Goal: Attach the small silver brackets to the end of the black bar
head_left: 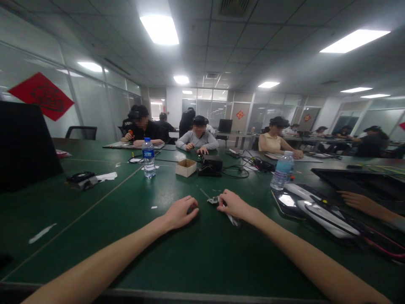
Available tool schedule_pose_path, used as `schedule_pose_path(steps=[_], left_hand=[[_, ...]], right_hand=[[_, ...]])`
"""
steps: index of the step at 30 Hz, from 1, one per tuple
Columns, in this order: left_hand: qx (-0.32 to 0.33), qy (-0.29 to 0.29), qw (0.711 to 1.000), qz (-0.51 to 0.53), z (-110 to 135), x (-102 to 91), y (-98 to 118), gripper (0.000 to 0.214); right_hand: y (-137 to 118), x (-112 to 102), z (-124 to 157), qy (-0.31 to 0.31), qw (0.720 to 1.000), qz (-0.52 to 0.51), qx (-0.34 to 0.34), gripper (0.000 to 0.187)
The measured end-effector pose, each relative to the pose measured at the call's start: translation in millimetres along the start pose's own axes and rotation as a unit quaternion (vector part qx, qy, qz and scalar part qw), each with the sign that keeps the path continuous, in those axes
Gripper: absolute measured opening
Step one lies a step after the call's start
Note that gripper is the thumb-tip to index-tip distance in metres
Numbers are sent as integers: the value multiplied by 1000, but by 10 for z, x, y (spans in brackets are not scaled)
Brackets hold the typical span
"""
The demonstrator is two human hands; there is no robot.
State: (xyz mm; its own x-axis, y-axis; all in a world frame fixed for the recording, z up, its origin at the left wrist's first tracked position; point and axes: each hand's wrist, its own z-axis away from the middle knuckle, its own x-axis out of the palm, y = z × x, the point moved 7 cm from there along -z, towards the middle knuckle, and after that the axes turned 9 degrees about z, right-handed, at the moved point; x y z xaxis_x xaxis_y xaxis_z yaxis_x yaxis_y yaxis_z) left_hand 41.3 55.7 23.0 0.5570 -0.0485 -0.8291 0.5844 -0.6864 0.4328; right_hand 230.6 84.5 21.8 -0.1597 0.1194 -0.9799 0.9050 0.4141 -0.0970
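Both my arms reach forward over a green table. My left hand rests on the tabletop with its fingers curled down; nothing shows in it. My right hand is closed around a thin pale tool whose end sticks out below the palm. The fingertips of that hand touch a small grey metal part lying on the table between the two hands.
A small cardboard box, a black device with cables and two water bottles stand farther out. Laptops and another person's hand lie at the right. A dark monitor stands left. Several people sit at the far side.
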Motion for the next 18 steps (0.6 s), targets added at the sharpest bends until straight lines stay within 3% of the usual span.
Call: schedule_pose_path(steps=[4,6,9,13,18], left_hand=[[10,0,1000,6,3,-5,-2,16],[14,-1,1000,10,3,-2,-3,15],[18,-4,1000,13,-2,9,-4,13],[19,-7,1000,12,-12,28,-16,12],[20,-18,999,20,-8,30,-14,13]], right_hand=[[884,31,-239,2,987,74,142,16],[1296,7,-289,2,974,97,203,33],[1807,-23,-312,-14,954,125,271,44],[2261,-22,-342,-47,939,146,307,38],[2510,20,-408,-64,935,156,312,38]])
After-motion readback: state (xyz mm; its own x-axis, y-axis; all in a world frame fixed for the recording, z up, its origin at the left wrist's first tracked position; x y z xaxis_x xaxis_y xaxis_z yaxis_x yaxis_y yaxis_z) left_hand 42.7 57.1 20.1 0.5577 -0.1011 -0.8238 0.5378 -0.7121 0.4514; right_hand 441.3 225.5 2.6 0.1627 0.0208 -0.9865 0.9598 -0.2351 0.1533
